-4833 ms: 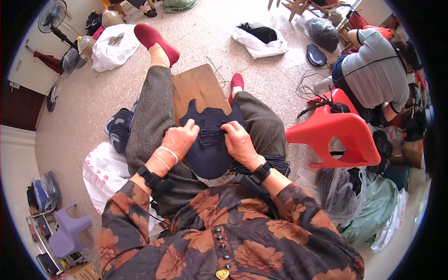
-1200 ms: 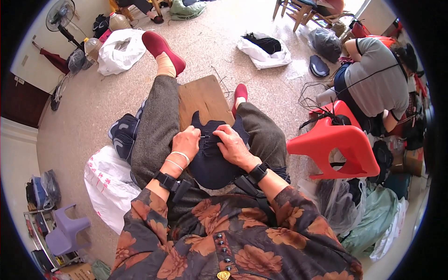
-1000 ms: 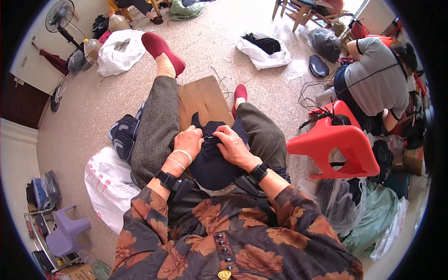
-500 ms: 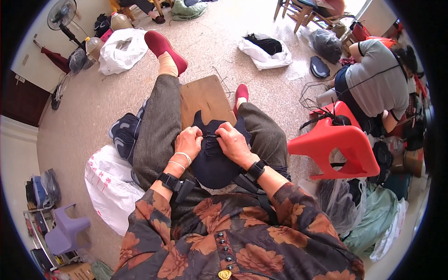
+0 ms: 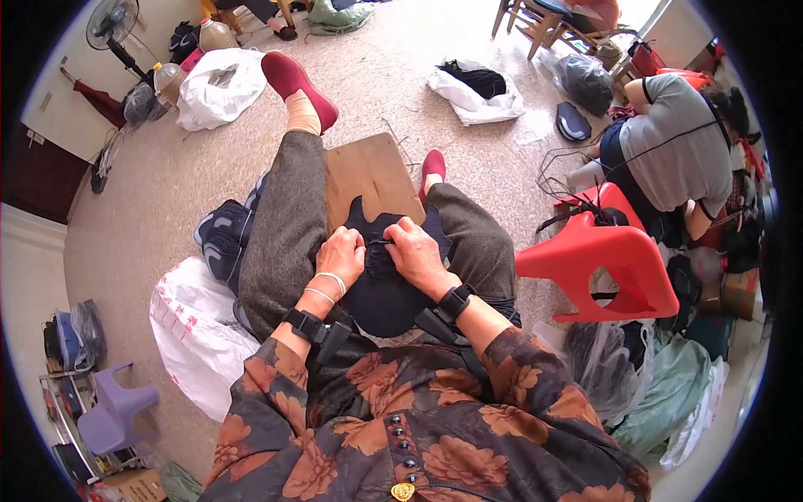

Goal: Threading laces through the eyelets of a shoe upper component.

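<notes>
Hands drawing closer together since earlier: left hand (image 5: 340, 255) and right hand (image 5: 416, 253) both pinching dark fabric piece (image 5: 381, 284), resting on lap over wooden board (image 5: 368, 174) (steadying support), fingertips meeting at upper edge.

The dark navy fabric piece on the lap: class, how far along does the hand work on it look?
Done: the dark navy fabric piece already lies spread over the lap and the brown wooden board. In hand: the left hand and right hand pinch its upper middle together, fingertips almost meeting. Left: I cannot tell; any stitching is too small to see.
</notes>
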{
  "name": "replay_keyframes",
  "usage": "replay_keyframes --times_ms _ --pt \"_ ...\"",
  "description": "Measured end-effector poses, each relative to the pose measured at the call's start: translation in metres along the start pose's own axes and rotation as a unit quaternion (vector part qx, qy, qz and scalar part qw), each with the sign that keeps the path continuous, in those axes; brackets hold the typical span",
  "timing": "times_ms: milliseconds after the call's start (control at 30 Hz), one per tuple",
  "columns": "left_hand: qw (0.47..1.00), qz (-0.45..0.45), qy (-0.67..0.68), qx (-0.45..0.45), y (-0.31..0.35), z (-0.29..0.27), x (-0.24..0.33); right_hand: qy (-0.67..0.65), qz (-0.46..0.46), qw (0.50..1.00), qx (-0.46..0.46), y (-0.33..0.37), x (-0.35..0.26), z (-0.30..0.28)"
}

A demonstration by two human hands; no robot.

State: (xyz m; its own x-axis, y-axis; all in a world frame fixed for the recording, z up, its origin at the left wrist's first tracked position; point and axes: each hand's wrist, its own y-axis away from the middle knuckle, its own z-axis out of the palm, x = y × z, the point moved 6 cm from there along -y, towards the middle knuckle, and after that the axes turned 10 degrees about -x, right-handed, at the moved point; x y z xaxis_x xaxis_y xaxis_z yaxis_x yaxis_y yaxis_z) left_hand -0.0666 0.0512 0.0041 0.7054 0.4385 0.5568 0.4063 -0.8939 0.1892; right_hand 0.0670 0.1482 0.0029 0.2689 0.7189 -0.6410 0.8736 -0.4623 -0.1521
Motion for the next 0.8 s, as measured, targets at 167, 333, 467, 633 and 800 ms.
replay_keyframes --times_ms 167,333,467,633,800 --pt "0.999 0.026 -0.023 -0.017 -0.009 0.007 0.004 -0.006 0.008 1.000 -0.004 -0.003 0.003 0.003" --pt "0.996 0.090 -0.011 -0.020 -0.015 0.014 0.002 0.001 0.014 1.000 -0.011 -0.005 0.001 0.001" --pt "0.993 0.096 0.062 -0.036 -0.016 0.015 -0.002 -0.003 -0.004 1.000 -0.024 -0.006 0.000 0.001" --pt "0.989 0.091 0.115 -0.028 -0.014 0.013 -0.006 -0.014 -0.016 0.999 -0.032 -0.004 -0.001 -0.001" --pt "0.993 0.053 0.101 0.002 -0.007 0.006 0.000 -0.033 -0.024 0.999 -0.034 0.000 0.002 -0.001"
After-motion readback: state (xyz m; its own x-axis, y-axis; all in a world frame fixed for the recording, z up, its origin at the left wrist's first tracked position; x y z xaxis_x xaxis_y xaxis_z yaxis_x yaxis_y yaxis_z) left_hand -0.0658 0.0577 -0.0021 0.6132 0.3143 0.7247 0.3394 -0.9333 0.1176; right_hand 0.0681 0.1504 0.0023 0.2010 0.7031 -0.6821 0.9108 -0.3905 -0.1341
